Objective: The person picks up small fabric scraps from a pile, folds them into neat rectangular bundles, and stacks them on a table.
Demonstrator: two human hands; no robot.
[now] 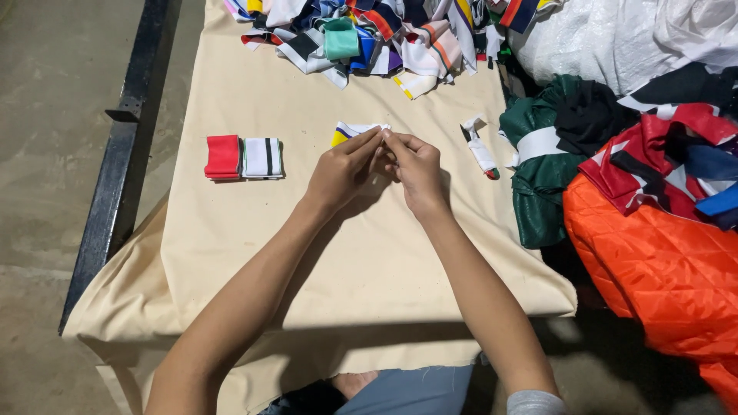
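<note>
My left hand (338,170) and my right hand (416,166) meet at the middle of a beige cloth-covered table (246,253). Both pinch a small fabric strip (350,130), white with yellow and dark stripes, at its top edge. The fingertips of the two hands touch each other over the strip. Most of the strip is hidden behind my fingers. To the left lie a folded red fabric piece (223,157) and a folded white piece with black stripes (263,158), side by side.
A heap of several multicoloured fabric strips (369,38) lies at the table's far edge. A rolled white strip (480,150) sits right of my hands. Green, red and orange garments (653,253) pile up at the right. A black metal rail (123,154) runs along the left.
</note>
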